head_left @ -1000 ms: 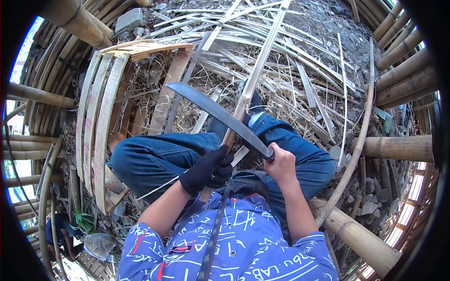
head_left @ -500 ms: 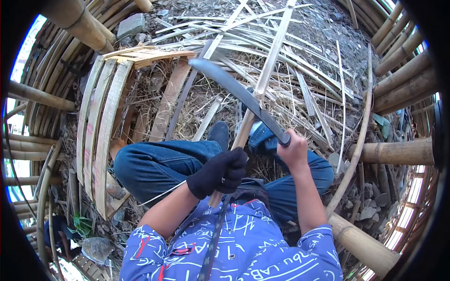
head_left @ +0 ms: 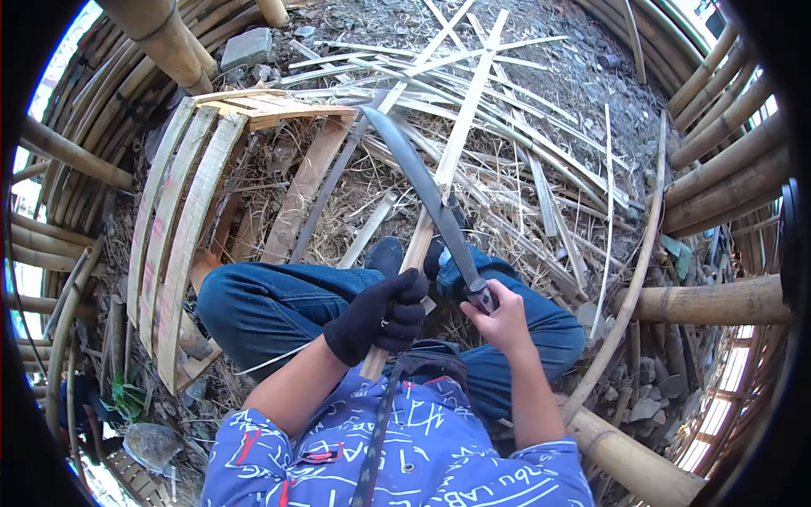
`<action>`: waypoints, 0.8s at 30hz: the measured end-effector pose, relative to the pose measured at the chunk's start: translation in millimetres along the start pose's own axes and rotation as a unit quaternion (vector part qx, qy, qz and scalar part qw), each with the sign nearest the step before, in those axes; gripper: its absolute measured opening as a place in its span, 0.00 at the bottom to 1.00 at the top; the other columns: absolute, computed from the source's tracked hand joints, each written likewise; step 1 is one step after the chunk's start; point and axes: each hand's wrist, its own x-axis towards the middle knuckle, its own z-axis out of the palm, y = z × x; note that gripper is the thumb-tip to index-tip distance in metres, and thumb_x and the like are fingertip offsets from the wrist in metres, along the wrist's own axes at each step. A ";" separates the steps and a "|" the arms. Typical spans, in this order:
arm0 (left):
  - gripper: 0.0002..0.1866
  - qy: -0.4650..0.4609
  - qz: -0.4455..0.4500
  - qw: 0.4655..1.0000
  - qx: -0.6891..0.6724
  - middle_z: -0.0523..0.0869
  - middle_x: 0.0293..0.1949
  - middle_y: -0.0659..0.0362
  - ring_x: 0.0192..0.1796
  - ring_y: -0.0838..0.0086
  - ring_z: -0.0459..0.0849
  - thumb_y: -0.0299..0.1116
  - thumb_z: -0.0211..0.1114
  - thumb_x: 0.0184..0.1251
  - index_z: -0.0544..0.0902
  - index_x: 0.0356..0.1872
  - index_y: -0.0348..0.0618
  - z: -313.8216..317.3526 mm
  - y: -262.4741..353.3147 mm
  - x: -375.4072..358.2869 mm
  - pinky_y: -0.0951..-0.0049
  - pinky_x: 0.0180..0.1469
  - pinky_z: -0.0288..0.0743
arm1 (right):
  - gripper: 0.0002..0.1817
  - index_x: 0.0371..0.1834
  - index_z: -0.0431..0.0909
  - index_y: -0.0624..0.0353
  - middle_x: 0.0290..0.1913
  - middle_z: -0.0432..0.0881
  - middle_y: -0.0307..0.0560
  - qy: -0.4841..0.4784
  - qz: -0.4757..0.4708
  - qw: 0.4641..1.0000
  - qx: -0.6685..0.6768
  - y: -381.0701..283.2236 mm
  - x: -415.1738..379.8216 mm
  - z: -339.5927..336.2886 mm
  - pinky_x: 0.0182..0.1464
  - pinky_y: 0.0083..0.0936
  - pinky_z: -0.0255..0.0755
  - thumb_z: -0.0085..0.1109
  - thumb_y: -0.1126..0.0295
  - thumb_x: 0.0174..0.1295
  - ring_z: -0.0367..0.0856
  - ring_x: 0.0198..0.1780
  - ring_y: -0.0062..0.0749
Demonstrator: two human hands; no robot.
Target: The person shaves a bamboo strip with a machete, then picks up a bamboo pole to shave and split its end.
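Note:
My left hand (head_left: 378, 318), in a black glove, is closed round the lower part of a long, pale bamboo strip (head_left: 463, 127) that stretches up and away from my lap. My bare right hand (head_left: 500, 314) grips the dark handle of a long curved knife (head_left: 414, 169). The blade crosses the strip above my gloved hand and seems to touch it, its tip pointing to the upper left.
A slatted wooden crate (head_left: 198, 186) stands on the left. Many loose strips (head_left: 541, 135) lie crisscrossed on the ground ahead. Bamboo poles (head_left: 714, 300) enclose both sides, a grey block (head_left: 247, 49) sits at upper left, and part of another person shows at lower left.
My right hand and the knife have moved left and down, and the blade now stands steeper. My gloved hand has shifted slightly left with the strip still in it.

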 end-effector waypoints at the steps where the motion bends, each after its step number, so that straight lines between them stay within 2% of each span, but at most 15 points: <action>1: 0.20 0.001 -0.004 0.999 -0.035 0.54 0.12 0.72 0.10 0.86 0.50 0.51 0.41 0.75 0.60 0.22 0.55 -0.9 -2.3 -1.1 0.85 0.09 0.40 | 0.15 0.24 0.75 0.61 0.20 0.78 0.55 0.026 0.077 0.996 -0.032 4.6 -3.2 2.0 0.31 0.40 0.73 0.68 0.62 0.46 0.80 0.28 0.54; 2: 0.21 0.016 -0.010 1.000 -0.017 0.54 0.12 0.72 0.10 0.86 0.49 0.52 0.41 0.74 0.60 0.22 0.55 -4.0 -4.4 -1.0 0.84 0.09 0.40 | 0.17 0.23 0.76 0.60 0.20 0.79 0.55 0.054 0.155 0.984 -0.062 9.0 -8.9 4.3 0.31 0.40 0.73 0.70 0.58 0.46 0.80 0.28 0.53; 3: 0.21 0.014 -0.010 1.000 -0.018 0.54 0.12 0.72 0.10 0.86 0.49 0.52 0.41 0.74 0.60 0.22 0.55 -10.9 -10.1 0.0 0.84 0.09 0.40 | 0.17 0.23 0.76 0.60 0.20 0.79 0.55 0.054 0.155 0.984 -0.064 11.5 -15.4 6.1 0.31 0.40 0.73 0.70 0.58 0.46 0.80 0.28 0.53; 5: 0.18 -0.030 -0.039 0.998 -0.028 0.55 0.15 0.73 0.12 0.87 0.51 0.52 0.41 0.75 0.61 0.25 0.57 -25.3 -22.0 2.4 0.86 0.10 0.43 | 0.20 0.20 0.76 0.60 0.19 0.79 0.54 0.086 0.165 0.968 -0.170 16.8 -23.3 9.3 0.30 0.41 0.72 0.71 0.54 0.45 0.80 0.27 0.54; 7: 0.18 -0.032 -0.040 0.998 -0.027 0.55 0.15 0.73 0.12 0.88 0.51 0.52 0.41 0.75 0.61 0.25 0.57 -25.5 -27.1 1.7 0.86 0.10 0.43 | 0.19 0.20 0.75 0.60 0.18 0.78 0.54 0.081 0.144 0.971 -0.175 30.0 -37.4 17.7 0.29 0.42 0.72 0.70 0.56 0.46 0.80 0.26 0.54; 9: 0.18 0.025 -0.031 0.999 0.028 0.56 0.15 0.73 0.12 0.88 0.52 0.52 0.41 0.75 0.61 0.25 0.56 -22.1 -28.0 3.9 0.86 0.10 0.43 | 0.16 0.19 0.75 0.60 0.17 0.77 0.55 0.094 0.112 0.984 -0.102 40.9 -47.8 30.3 0.27 0.41 0.71 0.68 0.60 0.46 0.79 0.25 0.54; 11: 0.18 0.017 -0.030 0.999 0.027 0.56 0.15 0.73 0.12 0.88 0.52 0.51 0.41 0.75 0.61 0.25 0.56 -25.8 -26.1 8.1 0.86 0.10 0.43 | 0.10 0.19 0.74 0.60 0.17 0.76 0.55 0.097 0.084 0.988 -0.085 47.3 -57.1 40.4 0.26 0.41 0.71 0.64 0.67 0.44 0.78 0.24 0.55; 13: 0.18 0.012 -0.026 0.999 0.025 0.56 0.15 0.73 0.12 0.88 0.53 0.51 0.42 0.74 0.62 0.25 0.56 -24.3 -22.4 8.8 0.85 0.10 0.44 | 0.09 0.19 0.74 0.58 0.17 0.76 0.54 0.097 0.057 0.989 -0.100 37.4 -61.5 42.9 0.26 0.41 0.71 0.64 0.68 0.43 0.78 0.24 0.54; 16: 0.16 0.056 -0.023 0.998 0.014 0.56 0.14 0.73 0.12 0.88 0.54 0.48 0.44 0.74 0.64 0.25 0.56 -15.9 -19.7 3.6 0.86 0.10 0.44 | 0.09 0.18 0.74 0.57 0.18 0.77 0.54 0.081 0.010 0.991 -0.108 13.7 -55.2 35.8 0.27 0.41 0.72 0.64 0.68 0.42 0.79 0.25 0.53; 20: 0.11 0.058 0.009 0.994 0.096 0.58 0.14 0.73 0.12 0.87 0.56 0.43 0.51 0.70 0.68 0.27 0.56 -14.3 -22.5 -5.0 0.84 0.11 0.47 | 0.09 0.17 0.74 0.56 0.19 0.78 0.53 0.099 -0.058 0.984 -0.135 20.0 -35.6 24.4 0.27 0.41 0.73 0.64 0.67 0.41 0.79 0.24 0.52; 22: 0.09 0.062 0.023 0.991 0.117 0.59 0.14 0.73 0.12 0.87 0.57 0.41 0.54 0.68 0.68 0.28 0.55 -7.2 -25.4 -9.1 0.83 0.12 0.49 | 0.08 0.17 0.75 0.56 0.19 0.78 0.54 0.135 -0.075 0.957 -0.244 42.1 -9.6 11.7 0.27 0.44 0.73 0.62 0.66 0.43 0.79 0.24 0.54; 23: 0.09 0.131 0.040 0.977 0.164 0.60 0.15 0.72 0.12 0.87 0.58 0.39 0.57 0.66 0.68 0.27 0.55 8.6 -32.9 -10.1 0.82 0.13 0.50 | 0.09 0.17 0.75 0.58 0.18 0.78 0.55 0.187 -0.099 0.939 -0.273 66.2 10.2 6.5 0.27 0.44 0.73 0.60 0.65 0.45 0.79 0.24 0.55; 24: 0.10 0.197 0.054 0.956 0.209 0.61 0.15 0.72 0.12 0.86 0.59 0.37 0.60 0.63 0.68 0.27 0.54 16.8 -39.0 -10.7 0.82 0.14 0.52 | 0.10 0.17 0.74 0.59 0.18 0.77 0.57 0.174 -0.015 0.955 -0.238 62.4 23.8 -3.2 0.28 0.44 0.73 0.59 0.65 0.46 0.79 0.24 0.56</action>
